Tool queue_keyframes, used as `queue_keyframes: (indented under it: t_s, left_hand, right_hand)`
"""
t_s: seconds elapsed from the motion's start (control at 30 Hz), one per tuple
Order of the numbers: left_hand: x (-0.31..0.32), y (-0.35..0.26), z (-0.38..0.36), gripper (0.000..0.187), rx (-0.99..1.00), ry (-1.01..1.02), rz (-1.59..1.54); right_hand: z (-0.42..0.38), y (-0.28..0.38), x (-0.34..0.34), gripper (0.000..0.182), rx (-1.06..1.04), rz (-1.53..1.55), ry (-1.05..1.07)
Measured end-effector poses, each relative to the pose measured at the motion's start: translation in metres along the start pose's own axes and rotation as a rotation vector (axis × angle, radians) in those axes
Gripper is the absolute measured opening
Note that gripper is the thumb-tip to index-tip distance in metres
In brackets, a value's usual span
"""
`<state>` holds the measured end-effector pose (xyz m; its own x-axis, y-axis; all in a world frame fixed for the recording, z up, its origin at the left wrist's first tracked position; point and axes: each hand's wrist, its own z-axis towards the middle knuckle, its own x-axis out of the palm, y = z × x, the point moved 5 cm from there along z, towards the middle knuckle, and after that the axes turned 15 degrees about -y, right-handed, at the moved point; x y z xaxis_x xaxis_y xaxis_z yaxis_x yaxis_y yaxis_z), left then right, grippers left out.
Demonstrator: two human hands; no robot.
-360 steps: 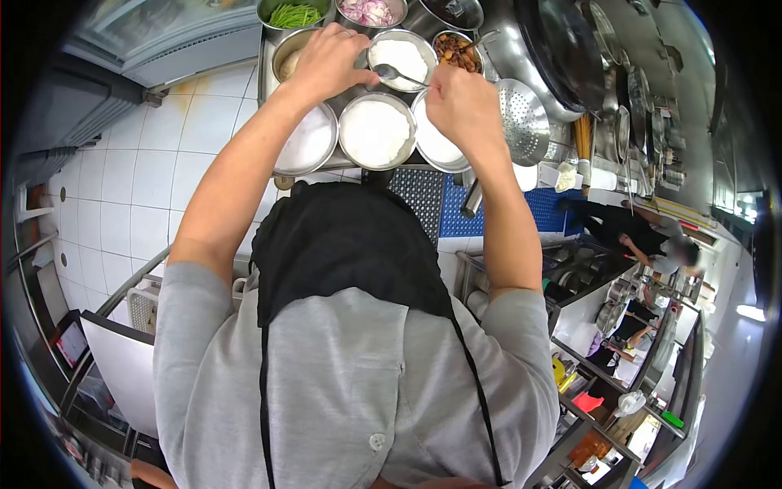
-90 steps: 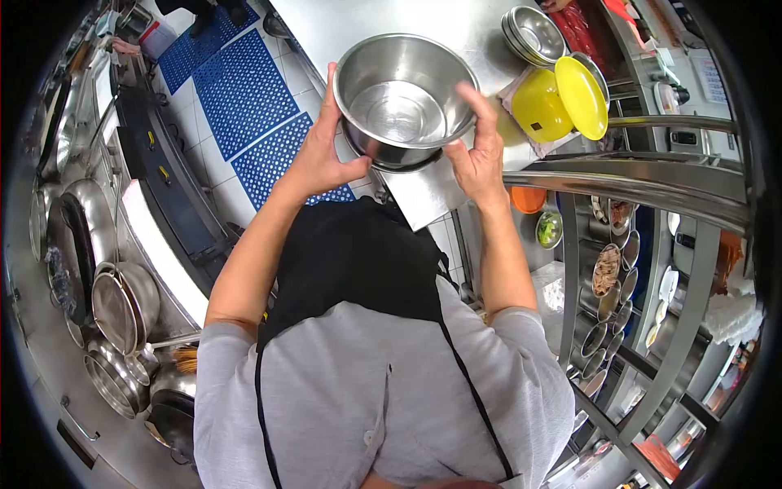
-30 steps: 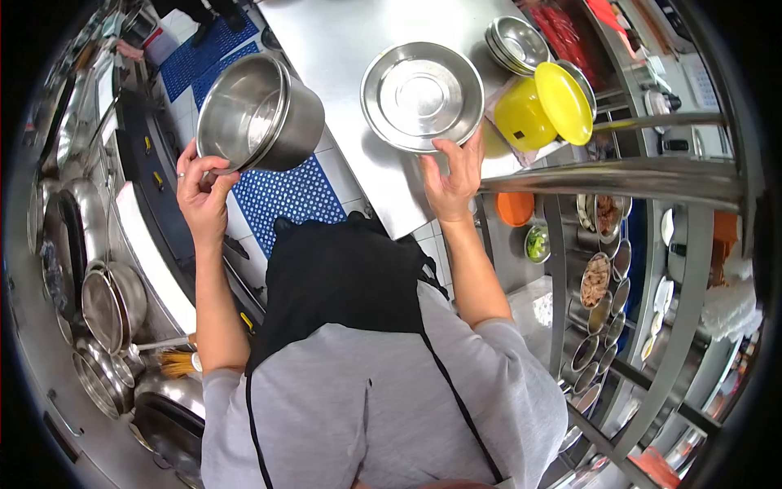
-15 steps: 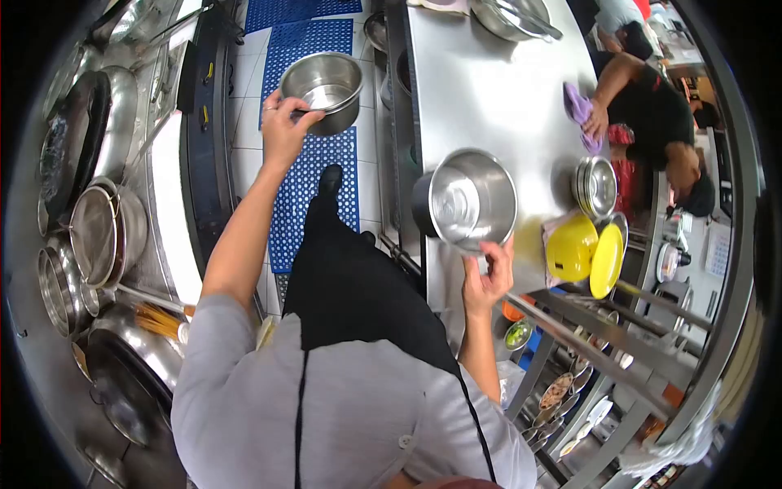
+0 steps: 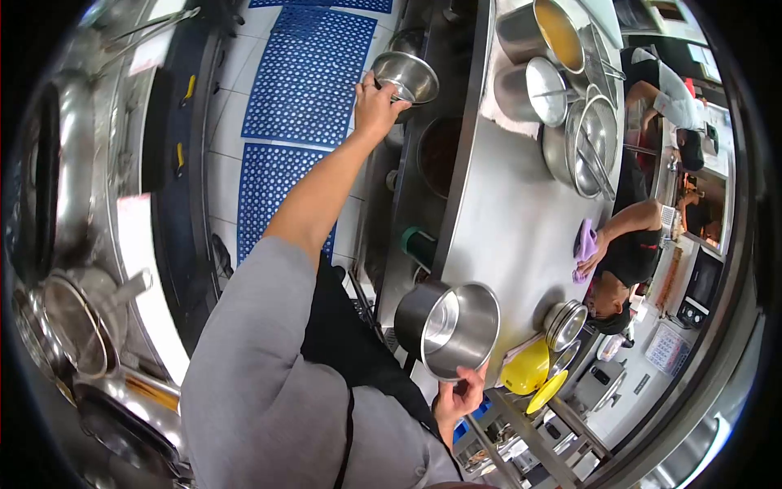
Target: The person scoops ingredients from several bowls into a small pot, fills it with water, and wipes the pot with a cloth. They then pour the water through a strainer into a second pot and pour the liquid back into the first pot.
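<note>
**Head view: two steel vessels, one in each hand, along a steel bench**

Head camera looks down over a grey-sleeved shoulder and black apron. Nearest, the right hand [image 5: 459, 397] grips the lower rim of a deep, round stainless-steel pot [image 5: 450, 329]; its fingers are curled onto the rim, thumb and fingertips pinching the edge. That pot is tipped on its side at the near end of the long stainless-steel bench [image 5: 509, 212], its mouth facing the camera and its inside bare.

Just beside it to the right sit a yellow plastic container [image 5: 524, 367] with a yellow round lid [image 5: 547, 391] leaning below it, and a small stack of shallow steel bowls [image 5: 564, 323]; how many are in the stack cannot be told.

Further along the bench, another person's hand presses a purple cloth [image 5: 585, 241] to the surface.

Farther still, the left arm stretches out over the blue perforated floor mats [image 5: 301, 90], two of which can be counted. The left hand [image 5: 376, 102] is closed on the rim of a smaller round steel bowl [image 5: 406, 76], held at the bench's outer edge beyond a dark round well [image 5: 440, 155].

At the far end stand a steel pot of orange-yellow liquid [image 5: 547, 28], a second steel pot with pale contents [image 5: 533, 81], and wire-mesh strainers [image 5: 590, 134].

No writing or brand is readable.
</note>
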<state>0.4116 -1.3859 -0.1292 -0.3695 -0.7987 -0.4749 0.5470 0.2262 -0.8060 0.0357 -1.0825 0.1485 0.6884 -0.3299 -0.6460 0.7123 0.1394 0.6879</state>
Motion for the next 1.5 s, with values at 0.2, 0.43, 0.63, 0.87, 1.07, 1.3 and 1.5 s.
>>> queue_keyframes:
  t_s: [0.2,0.43,0.63,0.87,1.07,1.3,1.5]
  left_hand:
    - [0.102,-0.004,0.021,0.031,0.037,0.177,-0.057]
    - [0.191,0.016,-0.002,0.048,-0.303,0.435,-0.164]
    - [0.134,0.012,-0.031,0.049,0.142,0.26,-0.144]
    - [-0.148,-0.044,-0.205,0.054,-0.947,0.678,-0.754]
    - [-0.368,-0.116,-0.363,0.088,-1.015,0.639,-1.063]
    - [-0.474,-0.119,-0.456,0.088,-1.034,0.385,-0.98]
    - [-0.496,-0.087,-0.513,0.098,-1.087,0.324,-0.932]
  right_hand:
    - [0.023,0.01,0.022,0.033,0.083,-0.062,-0.049]
    - [0.02,0.009,0.029,0.035,0.111,-0.108,-0.076]
    - [0.006,-0.01,0.028,0.033,-0.02,-0.035,-0.08]
    - [-0.033,-0.022,0.004,0.031,-0.225,0.152,0.034]
    - [-0.114,-0.022,-0.009,0.03,-0.334,0.402,0.168]
    - [-0.206,-0.019,-0.043,0.032,-0.403,0.482,0.35]
    - [-0.267,-0.055,-0.067,0.04,-0.113,0.552,0.516]
